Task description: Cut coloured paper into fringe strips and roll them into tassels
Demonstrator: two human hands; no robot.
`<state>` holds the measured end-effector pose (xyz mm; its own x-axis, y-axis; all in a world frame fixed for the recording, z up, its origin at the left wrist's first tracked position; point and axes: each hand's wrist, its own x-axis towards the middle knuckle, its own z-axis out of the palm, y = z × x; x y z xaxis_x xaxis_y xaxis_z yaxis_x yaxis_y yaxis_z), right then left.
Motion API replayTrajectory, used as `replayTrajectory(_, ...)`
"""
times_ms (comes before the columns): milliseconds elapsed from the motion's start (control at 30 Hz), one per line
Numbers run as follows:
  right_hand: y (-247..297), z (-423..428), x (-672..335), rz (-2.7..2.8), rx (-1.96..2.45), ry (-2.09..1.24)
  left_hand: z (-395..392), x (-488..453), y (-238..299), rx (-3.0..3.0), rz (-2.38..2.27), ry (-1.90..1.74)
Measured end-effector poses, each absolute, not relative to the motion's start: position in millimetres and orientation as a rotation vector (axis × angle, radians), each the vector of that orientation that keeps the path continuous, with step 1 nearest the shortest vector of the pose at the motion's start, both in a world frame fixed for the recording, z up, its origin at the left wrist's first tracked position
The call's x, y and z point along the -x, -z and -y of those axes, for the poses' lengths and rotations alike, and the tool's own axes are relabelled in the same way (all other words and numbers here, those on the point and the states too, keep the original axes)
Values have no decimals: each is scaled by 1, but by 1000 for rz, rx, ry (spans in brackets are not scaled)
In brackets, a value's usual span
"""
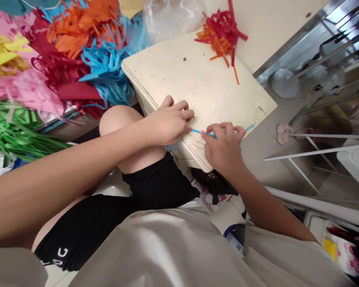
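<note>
A narrow blue strip (196,130), of paper or thin fabric, runs between my two hands over the near edge of the cream board (167,71). My left hand (173,121) has its fingers bent, and the strip's left part disappears beneath them. Some blue material (171,147) shows just below that hand, at the board's edge. Curled fingers and thumb of my right hand (224,147) close over the strip farther right. Beyond them the strip's free end (250,127) sticks out. The exact grip under the fingers is partly hidden.
Red and orange fringed strips (221,34) lie at the board's far side, near a clear plastic bag (173,18). Heaps of orange fringe (83,24), blue fringe (107,71) and green fringe (18,127) fill the left. White metal rods (317,151) stand at right.
</note>
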<state>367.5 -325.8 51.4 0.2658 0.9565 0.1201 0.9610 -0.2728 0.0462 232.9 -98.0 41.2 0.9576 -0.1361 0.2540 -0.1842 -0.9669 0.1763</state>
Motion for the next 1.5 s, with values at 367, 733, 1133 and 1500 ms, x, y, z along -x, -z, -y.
replayTrajectory(367, -46, 329, -363, 1852, 2406, 210, 161, -215, -44, -3126, -51, -419)
replayTrajectory(733, -44, 342, -348, 1760, 2374, 217, 158, -206, -42, -3111, 162, -472)
replayTrajectory(1133, -97, 313, -380, 1832, 2116, -474, 120, -201, -100, -2393, -141, -7)
replayTrajectory(1500, -194, 163, -355, 2262, 1457, -1071, 50, -114, -164, -2111, -278, -75)
